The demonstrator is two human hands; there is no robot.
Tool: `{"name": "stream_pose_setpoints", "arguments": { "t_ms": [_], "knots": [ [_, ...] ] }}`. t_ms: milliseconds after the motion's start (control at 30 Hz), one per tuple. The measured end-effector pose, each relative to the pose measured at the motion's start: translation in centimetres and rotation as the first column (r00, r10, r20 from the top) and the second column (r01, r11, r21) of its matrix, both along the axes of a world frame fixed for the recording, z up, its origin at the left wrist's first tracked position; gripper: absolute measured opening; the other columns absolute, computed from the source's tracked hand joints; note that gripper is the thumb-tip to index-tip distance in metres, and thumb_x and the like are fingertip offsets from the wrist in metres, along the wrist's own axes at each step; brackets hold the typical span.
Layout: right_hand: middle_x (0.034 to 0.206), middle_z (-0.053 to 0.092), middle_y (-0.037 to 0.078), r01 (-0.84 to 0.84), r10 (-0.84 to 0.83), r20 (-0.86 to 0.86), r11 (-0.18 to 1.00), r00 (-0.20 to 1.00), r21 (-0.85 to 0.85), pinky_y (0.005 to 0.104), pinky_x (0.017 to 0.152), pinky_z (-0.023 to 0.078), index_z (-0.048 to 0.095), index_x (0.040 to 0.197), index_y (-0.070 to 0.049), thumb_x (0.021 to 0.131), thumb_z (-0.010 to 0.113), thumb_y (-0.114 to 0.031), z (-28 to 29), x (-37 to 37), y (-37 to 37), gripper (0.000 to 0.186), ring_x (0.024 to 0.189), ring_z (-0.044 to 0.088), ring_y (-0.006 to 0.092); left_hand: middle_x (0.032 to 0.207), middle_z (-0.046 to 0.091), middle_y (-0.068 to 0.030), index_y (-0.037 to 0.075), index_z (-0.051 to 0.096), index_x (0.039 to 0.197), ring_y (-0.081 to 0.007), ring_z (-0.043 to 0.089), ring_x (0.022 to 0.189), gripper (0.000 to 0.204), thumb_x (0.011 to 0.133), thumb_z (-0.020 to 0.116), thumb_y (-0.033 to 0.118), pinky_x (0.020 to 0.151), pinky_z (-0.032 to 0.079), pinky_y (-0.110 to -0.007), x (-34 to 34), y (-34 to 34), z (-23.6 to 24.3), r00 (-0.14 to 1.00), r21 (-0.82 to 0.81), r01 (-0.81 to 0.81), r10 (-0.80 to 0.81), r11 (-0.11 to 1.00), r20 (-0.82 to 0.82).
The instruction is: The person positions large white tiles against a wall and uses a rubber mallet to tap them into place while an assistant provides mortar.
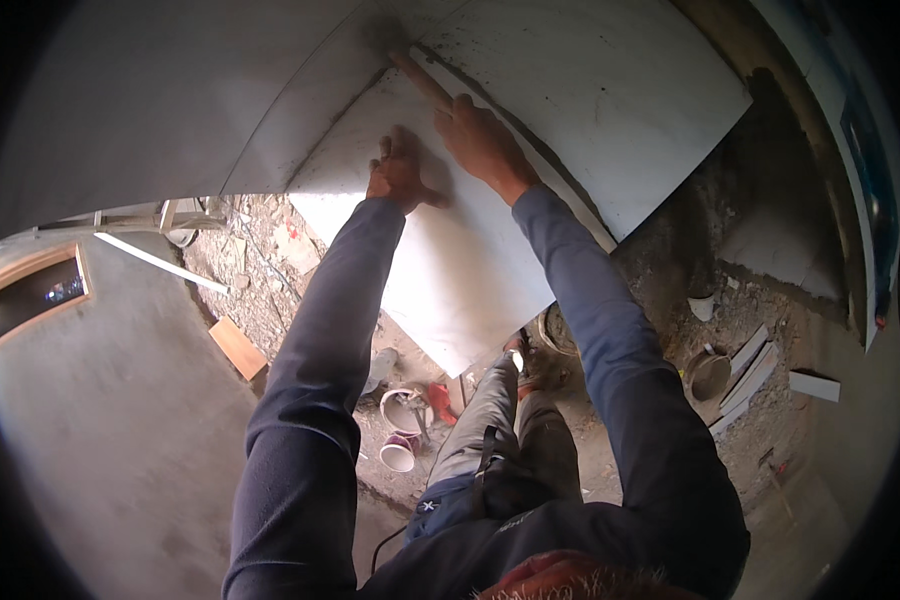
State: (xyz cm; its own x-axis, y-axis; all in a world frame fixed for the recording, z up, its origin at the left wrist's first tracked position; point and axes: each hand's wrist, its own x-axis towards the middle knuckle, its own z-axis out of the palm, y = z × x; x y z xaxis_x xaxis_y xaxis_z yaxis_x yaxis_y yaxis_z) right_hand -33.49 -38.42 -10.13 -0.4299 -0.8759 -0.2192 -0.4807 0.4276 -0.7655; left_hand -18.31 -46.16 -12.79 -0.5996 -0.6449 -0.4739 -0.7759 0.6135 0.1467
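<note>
A large pale tile lies in front of me, with dark gaps along its left and right edges. My left hand rests on its surface, fingers apart and holding nothing. Just to the right and farther ahead, my right hand is closed round the wooden handle of a mallet. The mallet's dark head is smeared by motion near the tile's far corner, so I cannot tell whether it touches. Another pale tile adjoins on the right.
A smooth grey panel spans the upper left. Below the tile's near edge are buckets and a red object on rubble. Right of my legs stand a round bucket and pale strips. A wooden board lies left.
</note>
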Motion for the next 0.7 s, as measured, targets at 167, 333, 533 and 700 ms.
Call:
{"name": "stream_pose_setpoints", "arguments": {
  "t_ms": [167, 333, 533, 700],
  "knots": [
    [0.090, 0.069, 0.031, -0.020, 0.020, -0.015, 0.998, 1.000, -0.053, 0.0536, 0.074, 0.056, 0.053, 0.111, 0.005, 0.102, 0.052, -0.043, 0.6, 0.5, 0.5, 0.049, 0.085, 0.070, 0.0455, 0.164, 0.016, -0.0271, -0.007, 0.019, 0.155, -0.0394, 0.020, 0.152, 0.132, 0.058, 0.094, 0.042, 0.120, 0.032, -0.045, 0.7, -0.3, 0.3, 0.998, -0.012, -0.011, 0.011, 1.000, -0.065],
    [0.092, 0.070, 0.031, -0.034, 0.036, -0.046, 0.998, 0.998, 0.050, 0.0540, 0.079, 0.057, 0.053, 0.108, 0.004, 0.101, 0.053, -0.040, 0.6, -0.4, -0.2, 0.045, 0.090, 0.070, 0.0446, 0.163, 0.018, -0.0271, -0.006, 0.016, 0.156, -0.0401, 0.021, 0.152, 0.132, 0.060, 0.094, 0.041, 0.122, 0.030, -0.043, 0.4, -1.0, 0.3, 0.996, 0.067, -0.046, 0.051, 0.997, -0.069],
    [0.083, 0.071, 0.027, 0.050, -0.067, -0.132, 0.990, 0.989, -0.132, 0.0519, 0.066, 0.059, 0.052, 0.104, 0.001, 0.100, 0.055, -0.038, -2.3, -0.8, 0.6, 0.040, 0.076, 0.071, 0.0452, 0.163, 0.016, -0.0290, -0.009, 0.009, 0.156, -0.0375, 0.021, 0.152, 0.137, 0.059, 0.095, 0.036, 0.123, 0.027, -0.039, -0.3, -1.0, 0.1, 0.998, 0.073, -0.037, 0.041, 0.997, -0.055],
    [0.074, 0.068, 0.026, -0.025, -0.004, -0.214, 0.991, 0.977, -0.133, 0.0519, 0.062, 0.056, 0.050, 0.106, 0.002, 0.101, 0.055, -0.037, -0.7, 0.4, 1.1, 0.040, 0.071, 0.069, 0.0455, 0.164, 0.014, -0.0292, -0.009, 0.006, 0.157, -0.0370, 0.019, 0.153, 0.140, 0.058, 0.095, 0.034, 0.124, 0.025, -0.037, -0.3, -1.7, 1.0, 0.997, 0.092, -0.057, 0.061, 0.994, -0.041]
  ]
}}
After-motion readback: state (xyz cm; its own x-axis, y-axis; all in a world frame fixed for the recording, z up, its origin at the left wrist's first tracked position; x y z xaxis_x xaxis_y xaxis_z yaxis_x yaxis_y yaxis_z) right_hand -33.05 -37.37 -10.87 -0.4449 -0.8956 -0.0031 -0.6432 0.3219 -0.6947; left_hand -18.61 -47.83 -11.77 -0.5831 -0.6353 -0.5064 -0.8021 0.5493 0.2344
